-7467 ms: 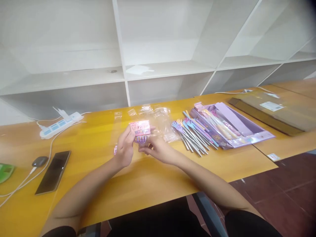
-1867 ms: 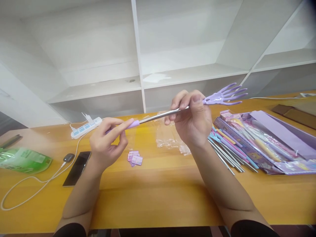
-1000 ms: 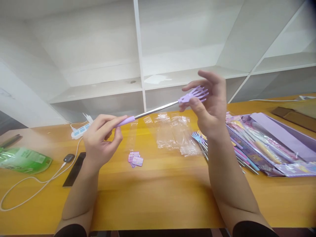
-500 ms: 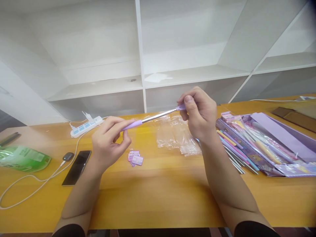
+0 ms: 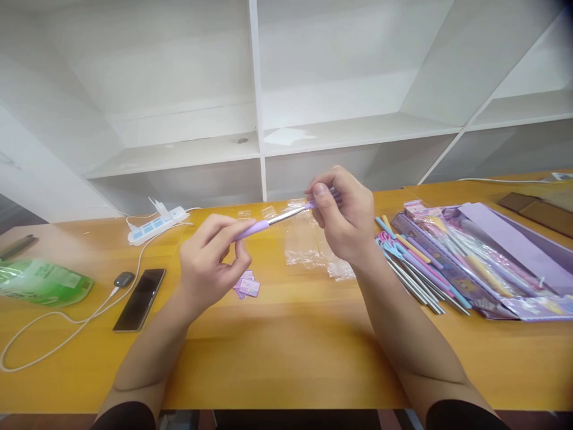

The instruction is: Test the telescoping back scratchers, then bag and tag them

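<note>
Between my two hands a telescopic back scratcher [image 5: 286, 215] is held at a slight slant above the table. My left hand [image 5: 215, 254] pinches its purple handle between thumb and fingers. Closed around the purple claw end is my right hand [image 5: 344, 209], which hides part of that end. A short stretch of metal rod shows between the hands. Small purple cards [image 5: 248, 285] lie stacked on the table below my left hand. Crumpled clear plastic wrappers [image 5: 307, 242] lie beyond, partly behind my right hand.
Several loose back scratchers [image 5: 418, 269] lie beside an open purple display box [image 5: 532, 251] of wrapped ones on the right. To the left are a phone [image 5: 139, 300], a white cable, a power strip [image 5: 159, 226] and a green plastic package [image 5: 45, 283]. White shelves [image 5: 358, 131] stand behind.
My hands have come closer together, and less of the metal rod shows between them. My right hand moved left and my left hand slightly right.
</note>
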### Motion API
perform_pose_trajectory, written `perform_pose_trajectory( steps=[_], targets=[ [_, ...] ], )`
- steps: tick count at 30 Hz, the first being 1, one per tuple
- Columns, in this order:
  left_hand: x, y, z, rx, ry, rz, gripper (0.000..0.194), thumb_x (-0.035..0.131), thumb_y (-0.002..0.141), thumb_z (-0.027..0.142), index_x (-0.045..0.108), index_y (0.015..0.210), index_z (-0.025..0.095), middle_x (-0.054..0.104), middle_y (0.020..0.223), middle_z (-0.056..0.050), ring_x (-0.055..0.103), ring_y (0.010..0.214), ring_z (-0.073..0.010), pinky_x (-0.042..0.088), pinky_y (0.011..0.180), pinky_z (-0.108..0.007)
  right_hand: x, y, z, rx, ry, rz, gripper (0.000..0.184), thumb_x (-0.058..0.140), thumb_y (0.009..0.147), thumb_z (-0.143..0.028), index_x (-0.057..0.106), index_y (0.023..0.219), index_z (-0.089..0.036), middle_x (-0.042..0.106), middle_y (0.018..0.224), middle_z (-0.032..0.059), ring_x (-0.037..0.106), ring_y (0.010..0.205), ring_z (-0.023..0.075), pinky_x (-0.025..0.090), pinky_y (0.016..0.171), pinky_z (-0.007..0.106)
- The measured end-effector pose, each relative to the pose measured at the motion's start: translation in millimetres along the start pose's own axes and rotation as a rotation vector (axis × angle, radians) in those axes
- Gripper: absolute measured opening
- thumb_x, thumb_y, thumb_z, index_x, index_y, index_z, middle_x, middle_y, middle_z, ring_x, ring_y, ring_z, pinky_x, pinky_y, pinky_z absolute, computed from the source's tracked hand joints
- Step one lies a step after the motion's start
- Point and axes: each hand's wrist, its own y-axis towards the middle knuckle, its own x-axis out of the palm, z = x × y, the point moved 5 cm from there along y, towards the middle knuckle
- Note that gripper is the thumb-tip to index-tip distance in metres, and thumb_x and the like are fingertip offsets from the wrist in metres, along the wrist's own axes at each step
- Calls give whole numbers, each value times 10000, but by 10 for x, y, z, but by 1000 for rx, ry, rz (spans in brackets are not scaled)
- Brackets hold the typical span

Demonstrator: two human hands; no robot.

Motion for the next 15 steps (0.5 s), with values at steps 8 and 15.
perform_pose_trajectory(
  steps=[8, 15],
  targets=[
    [46, -14, 32, -29, -47, -16, 521, 613, 857, -54, 783, 1245, 249, 691, 987, -4, 490, 657, -76, 418, 540, -219, 30, -27, -52, 22, -4, -20, 221, 573, 1118, -399, 660, 987, -244, 668, 916, 54, 594, 794, 180, 443, 670, 344],
    [34, -10, 38, -26, -44, -11, 489, 616, 862, -46, 779, 1231, 230, 679, 969, -5, 456, 633, -68, 408, 540, -223, 64, -39, -64, 17, -35, -32, 197, 562, 1118, -371, 642, 991, -244, 658, 913, 46, 588, 809, 180, 456, 699, 344]
  ],
)
